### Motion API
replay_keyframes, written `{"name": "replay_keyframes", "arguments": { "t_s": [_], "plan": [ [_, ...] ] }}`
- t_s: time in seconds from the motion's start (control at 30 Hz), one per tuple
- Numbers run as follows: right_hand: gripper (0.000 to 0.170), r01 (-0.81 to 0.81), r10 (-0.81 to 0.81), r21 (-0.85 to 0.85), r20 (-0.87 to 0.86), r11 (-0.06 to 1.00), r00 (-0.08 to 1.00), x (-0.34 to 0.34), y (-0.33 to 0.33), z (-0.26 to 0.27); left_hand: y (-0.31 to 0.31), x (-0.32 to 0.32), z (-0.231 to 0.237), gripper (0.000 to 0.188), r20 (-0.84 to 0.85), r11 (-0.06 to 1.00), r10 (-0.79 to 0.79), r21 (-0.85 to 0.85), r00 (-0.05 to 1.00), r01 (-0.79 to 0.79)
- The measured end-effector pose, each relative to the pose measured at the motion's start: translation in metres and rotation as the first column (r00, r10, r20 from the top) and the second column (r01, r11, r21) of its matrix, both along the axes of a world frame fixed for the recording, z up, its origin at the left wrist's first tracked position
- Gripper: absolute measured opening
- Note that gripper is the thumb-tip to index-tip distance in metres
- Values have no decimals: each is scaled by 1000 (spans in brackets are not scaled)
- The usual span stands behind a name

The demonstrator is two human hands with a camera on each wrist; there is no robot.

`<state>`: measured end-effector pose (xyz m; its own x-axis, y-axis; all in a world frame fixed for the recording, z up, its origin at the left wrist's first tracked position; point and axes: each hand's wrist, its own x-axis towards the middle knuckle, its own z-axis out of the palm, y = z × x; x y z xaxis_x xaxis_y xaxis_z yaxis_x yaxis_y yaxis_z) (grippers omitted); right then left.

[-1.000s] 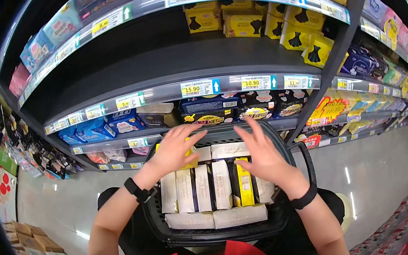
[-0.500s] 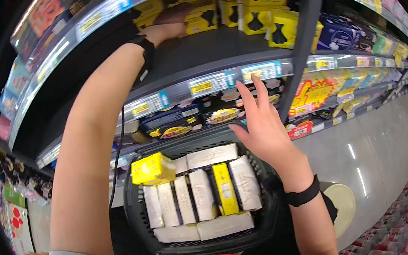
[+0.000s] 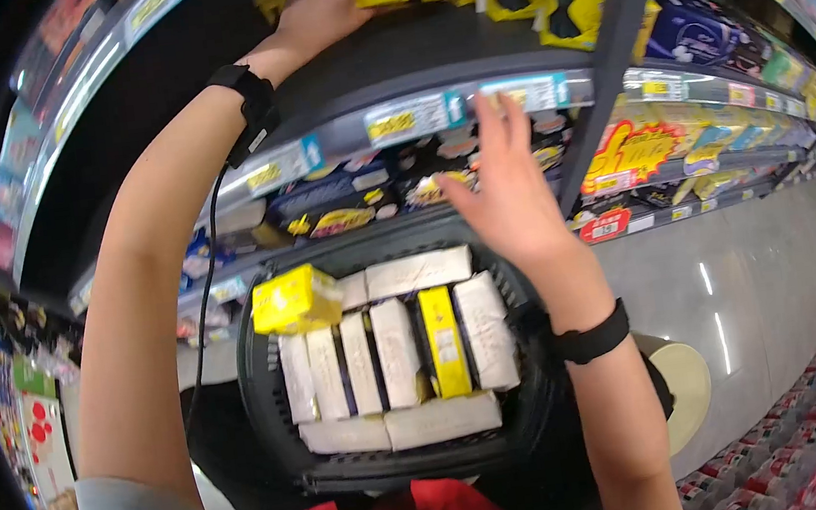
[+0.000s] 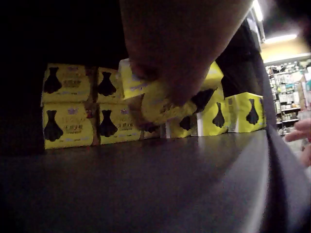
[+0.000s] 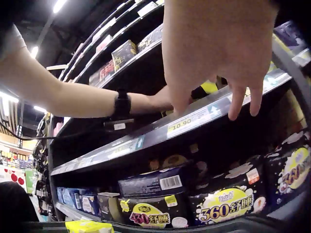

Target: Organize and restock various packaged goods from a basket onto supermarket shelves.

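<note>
My left hand point(image 3: 325, 11) reaches into the upper shelf and grips a yellow pack of sanitary pads point(image 4: 163, 104) printed with a black dress. That pack is tilted in front of the row in the left wrist view; the fingers are partly in shadow. My right hand point(image 3: 511, 183) hangs before the price-tag strip, fingers extended, holding nothing. Below both hands, a dark basket point(image 3: 261, 393) contains several white-sided packs point(image 3: 399, 352). One yellow pack point(image 3: 446, 341) stands among them, and another yellow pack point(image 3: 294, 300) rests on top at the far left corner.
More yellow packs point(image 4: 68, 124) stand stacked two high along the shelf point(image 3: 406, 59). Dark sanitary pad packs point(image 5: 226, 204) fill the shelf below. A black upright point(image 3: 607, 61) divides the shelving on the right. A cable point(image 3: 210, 298) hangs from the left wrist.
The left hand has left the yellow pack at the basket's far left corner, reached up into the shelf and gripped another. The right hand has moved from over the basket towards the shelf edge.
</note>
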<state>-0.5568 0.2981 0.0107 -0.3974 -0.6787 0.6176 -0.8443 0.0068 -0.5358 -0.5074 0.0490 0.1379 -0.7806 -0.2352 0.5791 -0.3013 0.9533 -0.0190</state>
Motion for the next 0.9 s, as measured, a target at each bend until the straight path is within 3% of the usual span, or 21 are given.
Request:
{"name": "replay_keyframes", "arguments": {
  "t_s": [0.07,0.1,0.13,0.2,0.23,0.27,0.3,0.33,0.37,0.4,0.47,0.53,0.6,0.67,0.7,0.73,0.8,0.9],
  "plan": [
    [83,-39,46,-99,76,994,996,7,0,-1,43,27,5,54,-83,985,171,25,982,-169],
    [86,-33,45,-112,106,993,993,10,2,2,46,44,-7,50,-285,995,-1,-98,958,-28],
    [90,-34,47,-158,81,987,996,12,2,1,56,57,-11,43,-361,995,-94,3,928,102],
    [94,-33,43,-208,44,978,998,19,4,5,69,90,-10,36,-218,897,-331,-376,918,234],
    [97,-36,41,-241,17,970,999,22,4,5,68,99,-6,31,-144,740,-453,-611,880,281],
    [100,-75,100,-295,72,953,992,29,5,6,72,114,-15,31,-148,751,-436,-604,888,268],
    [101,-126,154,-310,67,943,986,34,5,8,81,132,-30,43,-167,903,-383,-277,908,330],
    [102,-174,204,-323,62,930,977,39,6,9,91,149,-47,59,-171,934,-330,88,928,348],
    [103,-236,282,-294,128,926,951,43,6,7,97,164,-65,56,-124,922,-336,161,934,353],
    [101,-269,293,-224,81,937,953,48,5,4,104,179,-79,53,-76,905,-349,232,934,357],
    [98,-411,431,-129,229,902,873,63,2,-3,135,195,-97,50,-192,754,-304,551,933,359],
    [84,-408,418,-89,187,908,889,75,0,-16,137,210,-127,47,-173,464,-181,853,968,240],
    [77,-390,386,40,92,920,918,85,2,-20,129,225,-144,47,-109,405,-171,898,979,170],
    [75,-340,339,138,35,930,940,91,2,-30,117,238,-156,51,348,673,-229,731,909,-111],
    [73,-286,298,209,-27,935,954,93,-1,-37,111,247,-168,59,447,829,-76,526,891,-193],
    [73,-286,300,224,-30,932,954,93,-4,-47,101,258,-186,68,371,894,-55,432,927,-120],
    [71,-220,275,297,-157,929,949,91,-9,-66,82,271,-205,75,334,948,-77,315,939,-34],
    [72,-170,231,442,-89,881,969,96,-17,-76,68,280,-210,80,444,939,-58,330,894,-103]
  ]
}}
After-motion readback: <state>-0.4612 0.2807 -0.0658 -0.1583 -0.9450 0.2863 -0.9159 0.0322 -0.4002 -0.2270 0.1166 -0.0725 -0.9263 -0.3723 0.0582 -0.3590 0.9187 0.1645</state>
